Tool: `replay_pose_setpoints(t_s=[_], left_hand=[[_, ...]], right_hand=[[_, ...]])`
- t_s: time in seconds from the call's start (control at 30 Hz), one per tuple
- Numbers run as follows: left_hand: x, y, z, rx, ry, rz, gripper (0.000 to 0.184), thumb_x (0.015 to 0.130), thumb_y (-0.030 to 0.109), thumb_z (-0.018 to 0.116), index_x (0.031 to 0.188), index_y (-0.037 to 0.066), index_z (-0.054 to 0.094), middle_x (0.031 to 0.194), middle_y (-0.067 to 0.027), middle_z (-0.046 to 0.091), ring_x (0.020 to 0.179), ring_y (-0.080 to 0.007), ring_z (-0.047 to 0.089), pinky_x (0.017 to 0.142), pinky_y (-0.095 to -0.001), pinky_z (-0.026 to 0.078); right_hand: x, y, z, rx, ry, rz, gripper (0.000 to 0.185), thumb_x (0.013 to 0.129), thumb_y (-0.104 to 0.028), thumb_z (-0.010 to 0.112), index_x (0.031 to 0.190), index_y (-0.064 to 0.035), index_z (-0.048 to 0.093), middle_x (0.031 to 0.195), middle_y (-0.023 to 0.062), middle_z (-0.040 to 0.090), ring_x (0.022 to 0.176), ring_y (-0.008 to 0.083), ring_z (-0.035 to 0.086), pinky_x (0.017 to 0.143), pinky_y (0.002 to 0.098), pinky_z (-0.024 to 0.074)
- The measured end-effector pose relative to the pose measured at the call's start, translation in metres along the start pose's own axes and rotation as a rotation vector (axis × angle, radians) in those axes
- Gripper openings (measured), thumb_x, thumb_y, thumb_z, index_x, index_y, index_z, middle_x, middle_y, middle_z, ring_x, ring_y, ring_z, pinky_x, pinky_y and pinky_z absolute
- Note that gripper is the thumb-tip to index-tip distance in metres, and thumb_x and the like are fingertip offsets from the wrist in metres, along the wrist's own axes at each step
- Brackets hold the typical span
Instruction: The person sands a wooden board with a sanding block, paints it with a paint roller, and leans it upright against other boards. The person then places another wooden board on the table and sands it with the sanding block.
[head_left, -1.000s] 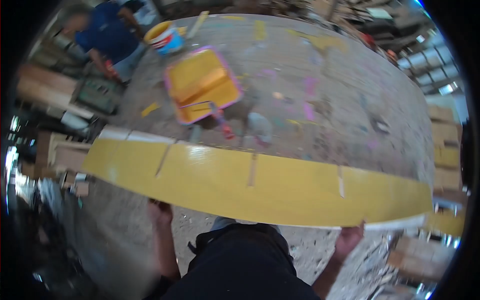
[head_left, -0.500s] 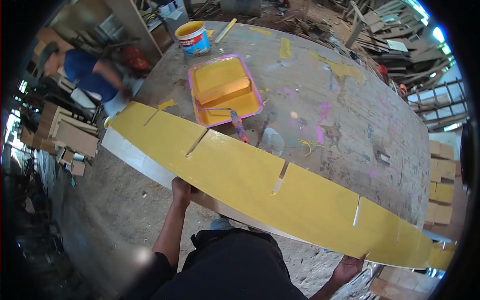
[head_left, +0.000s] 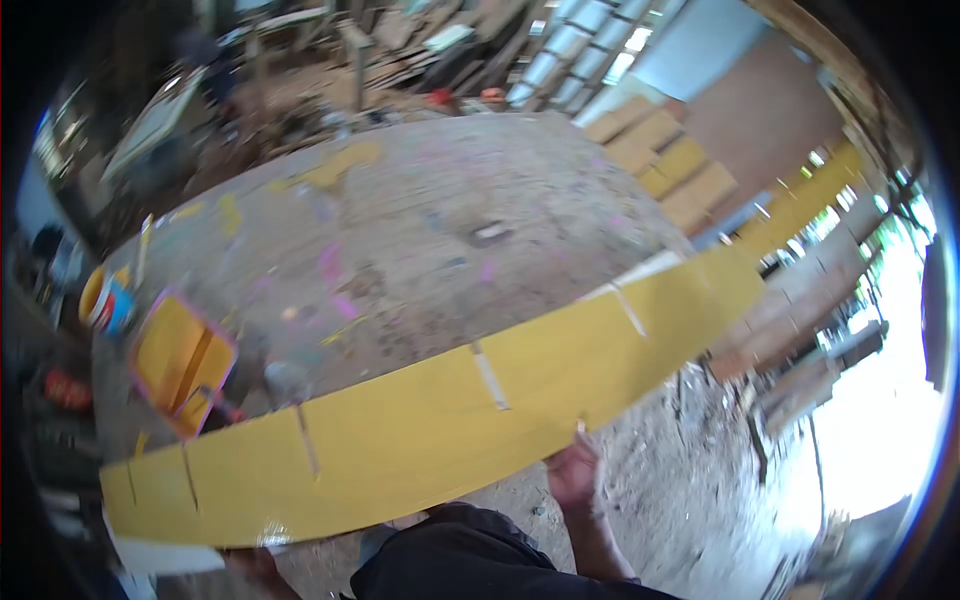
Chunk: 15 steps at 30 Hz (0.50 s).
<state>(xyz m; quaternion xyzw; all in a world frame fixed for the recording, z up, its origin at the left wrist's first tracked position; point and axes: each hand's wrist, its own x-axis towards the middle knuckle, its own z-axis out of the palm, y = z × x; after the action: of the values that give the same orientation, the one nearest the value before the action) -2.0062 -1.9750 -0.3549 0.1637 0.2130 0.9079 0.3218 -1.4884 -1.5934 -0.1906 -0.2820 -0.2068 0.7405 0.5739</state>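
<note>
A long yellow-painted board [head_left: 400, 430] with several narrow slots along its far edge stretches across the front of the head view. My right hand [head_left: 575, 470] grips its near edge right of my body, thumb at the edge and fingers hidden underneath. Under the board's left part, my left hand [head_left: 255, 565] is at the near edge, mostly covered by the board. Beyond the left end lies a pink-rimmed paint tray [head_left: 233, 352] with yellow paint and a paint roller [head_left: 195, 365] in it.
A paint-stained table [head_left: 420, 250] stands behind the board. On its left edge are a paint bucket [head_left: 112, 308] and a stick [head_left: 145, 245]. Stacked boards [head_left: 655, 150] stand at the back right. Scrap wood [head_left: 440, 50] lies beyond the table.
My view has swung right, so table, tray and bucket now appear further left. The board, still in my hands, now slants up towards the right. The person at the left is out of clear view.
</note>
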Motion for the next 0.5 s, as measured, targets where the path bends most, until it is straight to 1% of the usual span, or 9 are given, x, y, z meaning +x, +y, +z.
replay_pose_setpoints(t_s=[0.03,0.1,0.2,0.23,0.27,0.33,0.43,0.47,0.5], left_hand=[[0.004,0.001,0.012,-0.074,0.076,0.008,0.06,0.111,0.049,0.05,0.157,0.009,0.048,0.162,-0.0105,0.05,0.147,-0.0296,0.048,0.122,-0.0499,0.038],[0.01,0.009,0.037,-0.191,0.13,0.028,0.06,0.109,0.049,0.053,0.154,0.01,0.05,0.159,-0.0121,0.052,0.145,-0.0313,0.049,0.122,-0.0522,0.038],[0.013,0.025,0.066,-0.336,0.111,0.017,0.059,0.108,0.049,0.058,0.151,0.01,0.054,0.155,-0.0144,0.056,0.143,-0.0338,0.05,0.122,-0.0558,0.037],[0.012,0.031,0.074,-0.388,0.101,0.006,0.058,0.107,0.049,0.059,0.15,0.01,0.055,0.154,-0.0152,0.057,0.142,-0.0346,0.051,0.122,-0.0569,0.037],[0.009,0.037,0.081,-0.44,0.096,-0.005,0.058,0.106,0.049,0.061,0.149,0.01,0.056,0.153,-0.0159,0.058,0.141,-0.0354,0.051,0.122,-0.0581,0.037],[0.007,0.045,0.094,-0.531,0.094,-0.01,0.057,0.105,0.049,0.064,0.147,0.01,0.058,0.15,-0.0175,0.06,0.14,-0.0371,0.052,0.122,-0.0604,0.036],[0.02,0.057,0.118,-0.471,0.215,0.077,0.058,0.104,0.051,0.064,0.145,0.009,0.059,0.148,-0.0179,0.061,0.137,-0.0387,0.054,0.121,-0.06,0.038],[0.027,0.059,0.129,-0.385,0.32,0.168,0.06,0.105,0.052,0.063,0.145,0.007,0.059,0.148,-0.0176,0.062,0.135,-0.0395,0.056,0.12,-0.0584,0.039],[0.032,0.063,0.138,-0.443,0.13,0.076,0.058,0.104,0.048,0.065,0.141,0.003,0.06,0.147,-0.0193,0.062,0.133,-0.0402,0.057,0.119,-0.0572,0.042]], right_hand=[[-0.01,-0.003,0.005,0.006,0.025,-0.063,0.042,0.109,-0.021,0.055,0.149,-0.0079,0.051,0.144,0.013,0.065,0.128,0.0281,0.065,0.103,0.0486,0.0555],[-0.016,-0.009,0.031,-0.045,0.09,0.026,0.039,0.111,-0.022,0.053,0.147,-0.0076,0.053,0.142,0.012,0.066,0.125,0.028,0.067,0.101,0.0476,0.0563],[-0.037,-0.01,0.048,-0.055,0.025,-0.025,0.037,0.113,-0.025,0.051,0.144,-0.0061,0.056,0.14,0.0117,0.068,0.123,0.0285,0.068,0.101,0.0475,0.056],[-0.045,-0.01,0.058,-0.037,0.036,-0.045,0.036,0.113,-0.024,0.05,0.141,-0.0031,0.058,0.139,0.012,0.068,0.123,0.0281,0.068,0.103,0.0473,0.0555],[-0.052,-0.01,0.062,-0.042,0.043,-0.065,0.036,0.113,-0.024,0.05,0.141,-0.0031,0.058,0.139,0.012,0.068,0.123,0.0281,0.068,0.103,0.0473,0.0555],[-0.056,-0.013,0.066,-0.019,0.021,-0.046,0.037,0.113,-0.025,0.05,0.141,-0.0015,0.057,0.138,0.0123,0.069,0.122,0.0272,0.069,0.104,0.0465,0.055],[-0.063,-0.018,0.069,0.011,-0.006,-0.067,0.038,0.114,-0.028,0.048,0.142,-0.0032,0.056,0.141,0.0123,0.066,0.128,0.0268,0.065,0.109,0.0463,0.0509],[-0.063,-0.023,0.072,0.033,-0.021,-0.089,0.039,0.114,-0.029,0.048,0.144,-0.0037,0.055,0.143,0.0122,0.065,0.131,0.0269,0.063,0.111,0.0466,0.0492],[-0.06,-0.026,0.069,0.057,-0.081,-0.112,0.041,0.115,-0.03,0.046,0.147,-0.0047,0.052,0.147,0.0116,0.062,0.135,0.0266,0.06,0.113,0.0472,0.0466]])
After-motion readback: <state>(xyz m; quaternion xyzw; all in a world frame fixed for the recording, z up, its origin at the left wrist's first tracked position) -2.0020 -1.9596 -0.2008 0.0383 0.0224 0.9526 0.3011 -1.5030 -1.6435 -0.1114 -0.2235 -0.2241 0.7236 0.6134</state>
